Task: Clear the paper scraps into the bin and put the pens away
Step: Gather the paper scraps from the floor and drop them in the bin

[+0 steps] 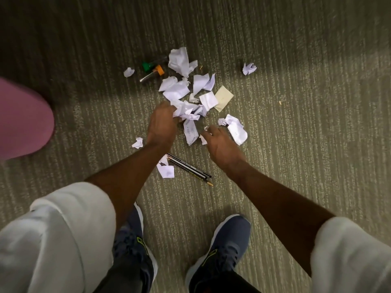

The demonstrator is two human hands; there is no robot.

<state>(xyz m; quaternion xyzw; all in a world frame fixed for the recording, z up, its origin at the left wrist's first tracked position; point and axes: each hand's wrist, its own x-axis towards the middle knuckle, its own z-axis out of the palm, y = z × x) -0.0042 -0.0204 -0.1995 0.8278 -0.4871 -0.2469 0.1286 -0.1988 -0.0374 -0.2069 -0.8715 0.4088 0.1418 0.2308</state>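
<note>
Several crumpled white paper scraps [179,89] lie scattered on the striped carpet, with a beige note [223,98] among them. My left hand [161,123] is closed on a bunch of scraps [187,112] at the middle of the pile. My right hand [222,144] hovers low beside a folded scrap [190,132], with a small white piece at its fingertips; its grip is unclear. Two markers, one green-capped [147,65] and one orange-capped [153,74], lie at the pile's far left. Three pencils [189,169] lie between my forearms next to a torn scrap [166,171].
A pink rounded object [23,121] fills the left edge. My two dark blue shoes [224,244] stand on the carpet near the bottom. Stray scraps lie apart at the far right [249,68] and at the left [138,142].
</note>
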